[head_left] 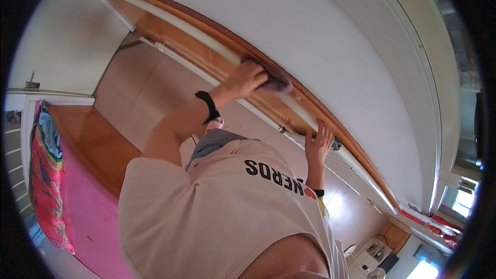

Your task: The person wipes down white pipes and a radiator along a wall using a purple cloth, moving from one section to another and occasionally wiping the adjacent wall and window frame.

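My left hand (250,79), with a black band on its wrist, grips a dark purple cloth (277,79). The cloth lies over a thick white pipe (182,27) beside a reddish-brown wooden ledge (221,33); hand and cloth are slightly blurred. Further right, my right hand (319,145) holds nothing, its fingers spread and their tips at the same pipe near the ledge. A dark band is on that wrist too. Just beside this hand is a blue valve-like fitting (336,145), with a white radiator (343,166) below it.
A thinner white pipe (190,66) runs below the thick one. Pale floor tiles (128,73) show under my arms. On the left stands a bed with a pink cover (89,201) and a folded patterned quilt (46,178). A fan (376,273) stands at the lower right.
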A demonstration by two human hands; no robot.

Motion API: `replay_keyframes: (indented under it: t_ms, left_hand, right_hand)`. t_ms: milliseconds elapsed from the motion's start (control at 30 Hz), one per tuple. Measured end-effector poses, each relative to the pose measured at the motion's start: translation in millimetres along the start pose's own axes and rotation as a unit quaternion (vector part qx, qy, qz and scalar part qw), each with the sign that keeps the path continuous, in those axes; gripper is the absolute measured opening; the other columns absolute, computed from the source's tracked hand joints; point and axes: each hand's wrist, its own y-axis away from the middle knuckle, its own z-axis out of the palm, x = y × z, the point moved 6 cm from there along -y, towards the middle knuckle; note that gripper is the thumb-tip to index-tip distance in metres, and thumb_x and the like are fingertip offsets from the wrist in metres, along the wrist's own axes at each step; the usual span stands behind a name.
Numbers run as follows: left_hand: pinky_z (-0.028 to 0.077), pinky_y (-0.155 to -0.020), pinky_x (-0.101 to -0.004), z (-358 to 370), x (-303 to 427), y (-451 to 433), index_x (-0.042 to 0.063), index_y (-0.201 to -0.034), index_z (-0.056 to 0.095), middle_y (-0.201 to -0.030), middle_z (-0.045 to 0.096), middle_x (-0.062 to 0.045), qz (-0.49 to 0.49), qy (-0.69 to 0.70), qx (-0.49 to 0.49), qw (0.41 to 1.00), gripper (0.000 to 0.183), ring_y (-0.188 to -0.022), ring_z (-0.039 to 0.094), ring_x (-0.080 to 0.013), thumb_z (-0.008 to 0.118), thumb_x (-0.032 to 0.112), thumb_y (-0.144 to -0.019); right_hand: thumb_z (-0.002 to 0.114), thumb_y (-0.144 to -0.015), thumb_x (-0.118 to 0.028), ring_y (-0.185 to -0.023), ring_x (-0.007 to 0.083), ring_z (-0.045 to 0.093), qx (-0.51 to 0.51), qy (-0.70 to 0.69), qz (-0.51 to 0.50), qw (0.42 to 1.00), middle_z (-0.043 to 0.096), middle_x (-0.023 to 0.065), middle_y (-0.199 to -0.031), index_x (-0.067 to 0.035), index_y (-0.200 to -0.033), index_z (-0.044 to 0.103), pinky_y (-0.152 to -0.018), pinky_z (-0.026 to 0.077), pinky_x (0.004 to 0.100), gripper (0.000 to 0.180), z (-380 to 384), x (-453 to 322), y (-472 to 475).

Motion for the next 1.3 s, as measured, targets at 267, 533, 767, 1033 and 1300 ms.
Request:
replay_keyframes:
  t_ms: [267, 533, 767, 1033, 1300]
  left_hand:
    - [0.044, -0.093, -0.0490, -106.7, -164.2, 47.3, 0.001, -0.112, 0.060, -0.114, 0.056, -0.018, -0.177, -0.181, -0.027, 0.967, 0.050, -0.108, 0.053, -0.0390, 0.061, 0.045, -0.089]
    - [0.031, -0.103, -0.0580, -56.8, -182.6, 69.8, -0.005, -0.122, 0.053, -0.131, 0.048, -0.028, -0.205, -0.168, 0.021, 0.964, 0.061, -0.120, 0.042, -0.0480, 0.058, 0.046, -0.089]
    - [0.039, -0.086, -0.0549, 20.7, -11.4, 1.0, -0.001, -0.098, 0.059, -0.102, 0.053, -0.024, 0.004, -0.116, -0.003, 0.993, 0.040, -0.098, 0.049, -0.0423, 0.054, 0.038, -0.092]
    - [0.040, -0.078, -0.0510, 84.9, 105.5, -50.5, 0.003, -0.088, 0.057, -0.092, 0.051, -0.020, 0.067, -0.055, -0.071, 0.994, 0.026, -0.088, 0.050, -0.0400, 0.056, 0.029, -0.092]
    - [0.043, -0.075, -0.0507, 151.2, 192.3, -71.6, 0.003, -0.097, 0.061, -0.103, 0.058, -0.020, 0.114, -0.057, -0.007, 0.992, 0.030, -0.091, 0.055, -0.0390, 0.059, 0.033, -0.090]
  right_hand:
    - [0.067, -0.081, -0.029, -0.123, 0.0380, 0.044, -0.114, 0.140, 0.084, 0.980, 0.049, 0.0208, -0.134, -0.005, -0.137, 0.044, -0.104, 0.031, 0.0513, 0.065, 51.9, -0.9, -20.2]
    - [0.065, -0.082, -0.026, -0.119, 0.0355, 0.046, -0.052, 0.103, 0.092, 0.989, 0.051, 0.0189, -0.123, -0.004, -0.127, 0.048, -0.103, 0.032, 0.0487, 0.053, 65.2, 12.1, -33.6]
    - [0.065, -0.079, -0.022, -0.122, 0.0345, 0.045, -0.074, 0.054, 0.138, 0.986, 0.052, 0.0166, -0.126, -0.005, -0.129, 0.051, -0.104, 0.032, 0.0481, 0.055, 70.6, 18.6, -23.7]
    - [0.063, -0.079, -0.018, -0.126, 0.0337, 0.045, 0.042, -0.144, 0.019, 0.988, 0.051, 0.0153, -0.133, -0.008, -0.130, 0.053, -0.105, 0.035, 0.0487, 0.052, 52.6, 25.0, 31.5]
    - [0.062, -0.076, -0.016, -0.079, 0.0344, 0.067, -0.230, -0.101, 0.432, 0.866, 0.069, 0.0138, -0.084, -0.009, -0.090, 0.067, -0.062, 0.053, 0.0459, 0.016, 153.6, 147.2, 363.3]
